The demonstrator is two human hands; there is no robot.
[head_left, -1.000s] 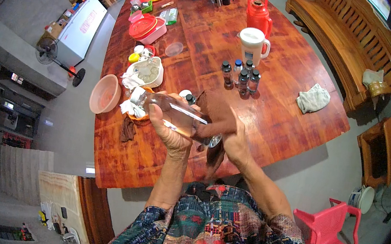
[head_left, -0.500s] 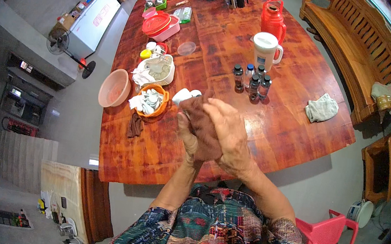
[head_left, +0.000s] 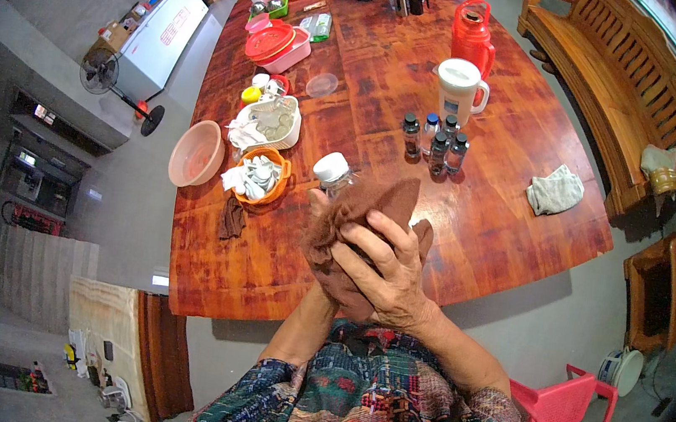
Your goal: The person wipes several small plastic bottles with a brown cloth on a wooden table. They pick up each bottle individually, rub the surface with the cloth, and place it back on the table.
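Note:
A clear bottle with a white cap [head_left: 332,170] pokes up out of a brown cloth [head_left: 372,211] held in front of my chest. My right hand [head_left: 386,267] presses the cloth around the bottle's body, fingers spread over it. My left hand [head_left: 322,213] is mostly hidden under the cloth and grips the bottle from the left. Both hands hover above the near edge of the red wooden table [head_left: 471,227].
On the table stand several small dark bottles [head_left: 435,139], a white jug [head_left: 460,87], a red flask [head_left: 471,33], an orange bowl of white lids [head_left: 258,177], a pink bowl [head_left: 197,153], a grey rag [head_left: 555,191]. A pink plastic chair [head_left: 575,409] is at my right, a wooden bench [head_left: 625,69] beyond.
The bottle was held out sideways uncovered; now it is upright and wrapped in the brown cloth, with both hands closed around it nearer my chest.

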